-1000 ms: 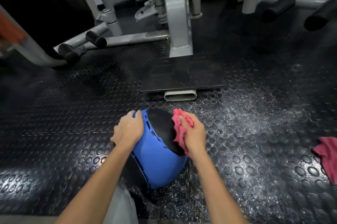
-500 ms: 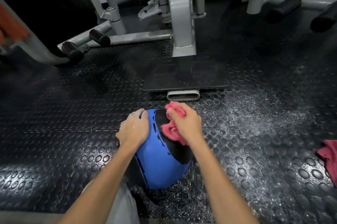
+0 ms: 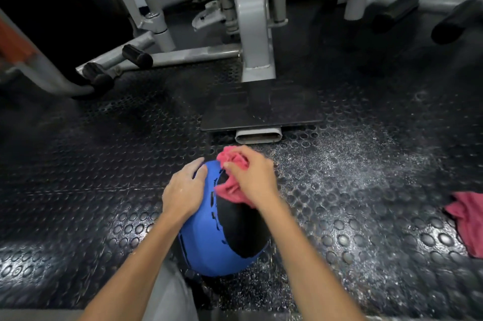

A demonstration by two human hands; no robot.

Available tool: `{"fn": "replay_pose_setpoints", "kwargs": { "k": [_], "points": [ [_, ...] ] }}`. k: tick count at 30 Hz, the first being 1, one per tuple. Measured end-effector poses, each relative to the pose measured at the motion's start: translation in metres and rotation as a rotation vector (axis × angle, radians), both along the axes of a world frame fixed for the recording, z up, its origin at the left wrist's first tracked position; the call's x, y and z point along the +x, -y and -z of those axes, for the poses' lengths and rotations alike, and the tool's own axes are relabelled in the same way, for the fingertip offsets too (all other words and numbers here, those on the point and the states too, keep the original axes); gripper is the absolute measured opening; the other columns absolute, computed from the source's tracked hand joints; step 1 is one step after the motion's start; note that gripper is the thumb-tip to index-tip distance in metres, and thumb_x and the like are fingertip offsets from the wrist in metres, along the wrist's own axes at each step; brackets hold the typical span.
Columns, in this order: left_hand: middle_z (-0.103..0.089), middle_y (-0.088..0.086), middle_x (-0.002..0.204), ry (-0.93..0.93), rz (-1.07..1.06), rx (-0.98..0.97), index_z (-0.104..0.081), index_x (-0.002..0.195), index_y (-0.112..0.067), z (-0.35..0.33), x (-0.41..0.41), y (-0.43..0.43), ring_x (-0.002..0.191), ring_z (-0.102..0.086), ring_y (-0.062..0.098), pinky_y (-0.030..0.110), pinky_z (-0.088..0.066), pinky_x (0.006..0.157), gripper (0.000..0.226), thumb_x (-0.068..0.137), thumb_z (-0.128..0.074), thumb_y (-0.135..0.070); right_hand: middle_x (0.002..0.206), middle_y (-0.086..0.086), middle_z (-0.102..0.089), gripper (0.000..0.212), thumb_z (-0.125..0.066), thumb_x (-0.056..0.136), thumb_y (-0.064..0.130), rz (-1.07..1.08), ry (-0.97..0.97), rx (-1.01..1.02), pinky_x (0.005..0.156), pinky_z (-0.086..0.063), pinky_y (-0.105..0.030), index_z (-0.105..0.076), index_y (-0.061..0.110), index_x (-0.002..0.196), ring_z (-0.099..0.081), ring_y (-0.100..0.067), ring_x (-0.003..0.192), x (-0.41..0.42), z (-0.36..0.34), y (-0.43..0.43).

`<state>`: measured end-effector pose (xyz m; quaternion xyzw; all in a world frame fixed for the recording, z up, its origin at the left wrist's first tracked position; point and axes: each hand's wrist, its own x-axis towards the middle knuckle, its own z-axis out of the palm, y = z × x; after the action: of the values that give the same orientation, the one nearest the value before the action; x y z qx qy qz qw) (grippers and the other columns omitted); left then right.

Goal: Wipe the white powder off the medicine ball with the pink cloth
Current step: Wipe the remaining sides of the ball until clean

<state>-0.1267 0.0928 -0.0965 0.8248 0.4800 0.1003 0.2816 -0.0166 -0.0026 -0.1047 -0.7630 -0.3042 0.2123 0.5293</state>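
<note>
A blue and black medicine ball (image 3: 224, 237) sits on the studded black rubber floor in front of me. My left hand (image 3: 184, 190) lies flat on its upper left side, fingers spread over the blue part. My right hand (image 3: 252, 175) grips a bunched pink cloth (image 3: 230, 191) and presses it against the top of the ball, over the black panel. White powder (image 3: 339, 161) is scattered on the floor to the right of the ball and under it.
A grey gym machine (image 3: 254, 33) with a black base plate (image 3: 261, 111) stands just beyond the ball. Black foam rollers (image 3: 137, 55) on grey bars lie at the left. A second pink cloth (image 3: 467, 218) lies on the floor at the right edge.
My right hand has moved the pink cloth from the ball's right side up and over its top, toward the left. My left hand has stayed on the ball.
</note>
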Motion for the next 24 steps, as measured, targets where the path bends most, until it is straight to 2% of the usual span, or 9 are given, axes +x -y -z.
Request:
{"fn": "replay_pose_setpoints", "kwargs": {
  "k": [4,6,8,13,15,17,19,20,24],
  "points": [
    [-0.046,-0.003,0.142,0.021,0.035,-0.118,-0.049,0.134,-0.028,0.003,-0.01,-0.014,0.128,-0.041,0.02,0.038,-0.029,0.107,0.058,0.086,-0.032,-0.057,0.103,0.001,-0.063,0.019,-0.067,0.079,0.024,-0.001,0.394,0.152,0.087,-0.044,-0.029,-0.065,0.024,0.097,-0.057,-0.018,0.099,-0.071,0.0,0.013],
    [-0.048,-0.005,0.139,0.052,0.049,-0.113,-0.052,0.13,-0.029,0.001,-0.015,-0.013,0.127,-0.042,0.018,0.036,-0.028,0.106,0.054,0.086,-0.033,-0.055,0.099,0.004,-0.063,0.018,-0.069,0.078,0.022,-0.023,0.307,0.222,0.085,-0.045,-0.026,-0.066,0.024,0.095,-0.059,-0.015,0.093,-0.059,0.002,0.013],
    [-0.045,-0.005,0.141,0.042,0.07,-0.044,-0.049,0.133,-0.026,0.002,-0.017,-0.007,0.13,-0.038,0.017,0.033,-0.025,0.105,0.041,0.097,-0.036,-0.041,0.097,0.009,-0.065,0.02,-0.069,0.077,0.016,0.025,0.078,0.206,0.081,-0.05,-0.028,-0.065,0.03,0.091,-0.062,-0.012,0.084,-0.029,0.006,0.011],
    [-0.046,-0.008,0.141,0.046,0.214,0.079,-0.047,0.135,-0.025,0.005,-0.016,0.004,0.13,-0.038,0.013,0.029,-0.025,0.104,0.039,0.097,-0.039,-0.035,0.088,0.006,-0.069,0.019,-0.064,0.083,0.018,0.148,-0.307,-0.144,0.08,-0.054,-0.041,-0.063,0.036,0.08,-0.064,-0.017,0.082,0.034,0.036,0.019],
    [-0.047,-0.01,0.139,0.028,0.251,0.061,-0.049,0.132,-0.029,0.005,-0.012,-0.002,0.129,-0.04,0.012,0.032,-0.026,0.105,0.043,0.094,-0.04,-0.043,0.089,0.007,-0.069,0.015,-0.067,0.081,0.022,0.141,-0.3,-0.042,0.077,-0.055,-0.029,-0.064,0.037,0.084,-0.064,-0.009,0.078,0.019,0.025,0.025],
    [-0.05,-0.014,0.135,0.028,0.284,-0.001,-0.052,0.127,-0.037,0.002,-0.008,-0.01,0.125,-0.043,0.011,0.034,-0.03,0.105,0.05,0.082,-0.035,-0.052,0.092,0.012,-0.067,0.019,-0.07,0.078,0.022,0.087,-0.091,0.084,0.075,-0.048,-0.013,-0.068,0.032,0.093,-0.061,0.001,0.079,-0.012,0.007,0.024],
    [-0.052,-0.02,0.126,0.059,0.311,-0.068,-0.051,0.115,-0.052,-0.001,-0.007,-0.018,0.119,-0.046,0.008,0.034,-0.033,0.104,0.042,0.077,-0.033,-0.054,0.095,0.007,-0.065,0.022,-0.071,0.076,0.02,-0.002,0.159,0.137,0.078,-0.042,-0.015,-0.069,0.027,0.097,-0.059,-0.004,0.082,-0.041,-0.005,0.017],
    [-0.052,-0.022,0.123,0.07,0.328,-0.084,-0.051,0.112,-0.054,0.0,-0.007,-0.022,0.117,-0.046,0.006,0.033,-0.033,0.103,0.039,0.077,-0.034,-0.055,0.096,0.003,-0.064,0.022,-0.071,0.076,0.019,-0.018,0.196,0.153,0.08,-0.042,-0.018,-0.068,0.025,0.098,-0.059,-0.008,0.084,-0.045,-0.003,0.013],
    [-0.053,-0.013,0.131,0.073,0.379,-0.131,-0.058,0.124,-0.031,0.006,-0.002,-0.041,0.122,-0.044,0.006,0.024,-0.027,0.105,0.034,0.093,-0.047,-0.039,0.093,0.008,-0.066,0.02,-0.068,0.08,0.019,0.112,-0.062,0.188,0.068,-0.048,-0.014,-0.067,0.028,0.097,-0.06,0.0,0.074,-0.01,0.013,0.012]
  ]
}}
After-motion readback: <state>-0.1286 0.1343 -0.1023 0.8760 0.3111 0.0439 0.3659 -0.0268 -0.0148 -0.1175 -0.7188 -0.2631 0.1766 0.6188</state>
